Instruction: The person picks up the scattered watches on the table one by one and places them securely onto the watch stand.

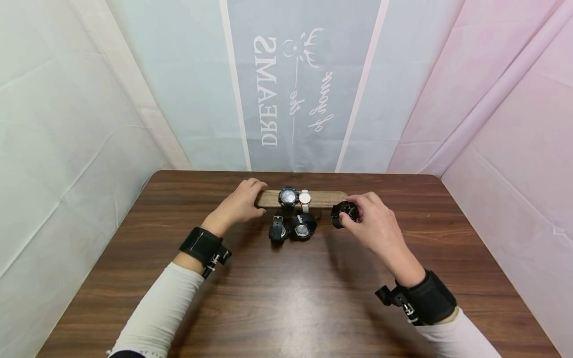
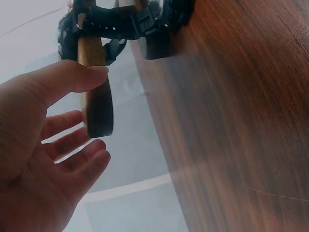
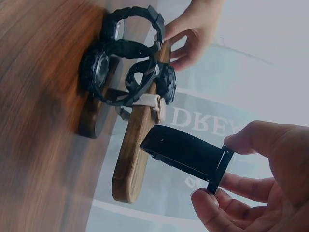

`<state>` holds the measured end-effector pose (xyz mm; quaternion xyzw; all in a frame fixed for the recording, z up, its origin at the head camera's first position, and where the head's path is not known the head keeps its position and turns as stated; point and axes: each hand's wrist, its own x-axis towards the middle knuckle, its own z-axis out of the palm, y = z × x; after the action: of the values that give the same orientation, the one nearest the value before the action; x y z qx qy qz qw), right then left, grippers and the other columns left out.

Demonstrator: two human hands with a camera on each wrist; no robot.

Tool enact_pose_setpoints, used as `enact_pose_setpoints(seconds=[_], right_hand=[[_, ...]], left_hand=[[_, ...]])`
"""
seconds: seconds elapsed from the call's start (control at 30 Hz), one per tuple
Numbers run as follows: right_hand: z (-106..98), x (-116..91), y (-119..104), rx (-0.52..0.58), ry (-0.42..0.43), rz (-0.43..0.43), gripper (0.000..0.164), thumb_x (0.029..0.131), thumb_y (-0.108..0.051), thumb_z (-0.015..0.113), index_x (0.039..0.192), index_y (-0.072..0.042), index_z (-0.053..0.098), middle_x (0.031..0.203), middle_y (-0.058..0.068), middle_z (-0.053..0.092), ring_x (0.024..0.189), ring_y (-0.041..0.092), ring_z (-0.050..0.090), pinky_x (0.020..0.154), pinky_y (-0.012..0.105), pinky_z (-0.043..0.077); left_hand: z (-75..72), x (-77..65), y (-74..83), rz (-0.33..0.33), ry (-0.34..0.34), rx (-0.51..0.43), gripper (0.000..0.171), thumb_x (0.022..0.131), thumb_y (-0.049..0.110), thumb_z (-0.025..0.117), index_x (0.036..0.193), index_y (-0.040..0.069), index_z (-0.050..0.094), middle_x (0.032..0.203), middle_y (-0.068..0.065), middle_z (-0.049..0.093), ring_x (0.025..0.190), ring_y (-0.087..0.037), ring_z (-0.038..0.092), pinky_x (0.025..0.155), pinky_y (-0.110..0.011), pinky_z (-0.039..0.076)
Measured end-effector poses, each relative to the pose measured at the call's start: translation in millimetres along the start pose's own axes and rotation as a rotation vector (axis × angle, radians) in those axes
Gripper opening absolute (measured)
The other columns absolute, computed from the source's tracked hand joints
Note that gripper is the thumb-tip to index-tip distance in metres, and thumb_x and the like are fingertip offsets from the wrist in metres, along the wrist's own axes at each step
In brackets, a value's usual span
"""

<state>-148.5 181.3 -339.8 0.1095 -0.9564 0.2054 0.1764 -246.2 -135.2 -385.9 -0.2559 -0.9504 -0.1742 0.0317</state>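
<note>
A: By the right grip (image 1: 378, 223), what is pinched?
B: A black wristwatch (image 1: 345, 209), near the wooden bar (image 1: 324, 199) clasped by the left grip (image 1: 238, 203).
A: Risk?
B: If misaligned, the bar could be knocked askew.

Right hand (image 3: 287, 162) at 4 o'clock's pinching a black band (image 3: 186, 150) — wooden bar (image 3: 130, 162) pokes toward 7, dark watches (image 3: 94, 72) bunch up around 11, left hand (image 3: 199, 26) at 1.
</note>
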Motion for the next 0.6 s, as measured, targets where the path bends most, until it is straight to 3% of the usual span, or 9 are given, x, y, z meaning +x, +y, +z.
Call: enact_pose_setpoints(seconds=[0.3,0.6], right_hand=[[0.3,5.3,13.3,-0.03,-0.044,0.05,0.038,0.083,-0.032,0.062,0.113,-0.01,0.062,0.102,0.011,0.055,0.073,0.022,0.052,0.062,0.041,0.044],[-2.7,9.8,25.3,-0.045,-0.058,0.091,0.038,0.084,-0.031,0.061,0.114,-0.008,0.061,0.108,0.016,0.054,0.086,0.035,0.056,0.067,0.048,0.047]], left_hand=[[5.9,0.7,-3.7,-0.048,-0.032,-0.037,0.059,0.077,0.023,0.072,0.128,0.004,0.048,0.117,-0.01,0.051,0.104,-0.022,0.048,0.088,-0.038,0.045],[7.0,2.7,-3.3,-0.034,-0.024,-0.033,0.056,0.079,0.023,0.071,0.126,0.002,0.05,0.115,-0.01,0.05,0.099,-0.019,0.05,0.085,-0.036,0.047]])
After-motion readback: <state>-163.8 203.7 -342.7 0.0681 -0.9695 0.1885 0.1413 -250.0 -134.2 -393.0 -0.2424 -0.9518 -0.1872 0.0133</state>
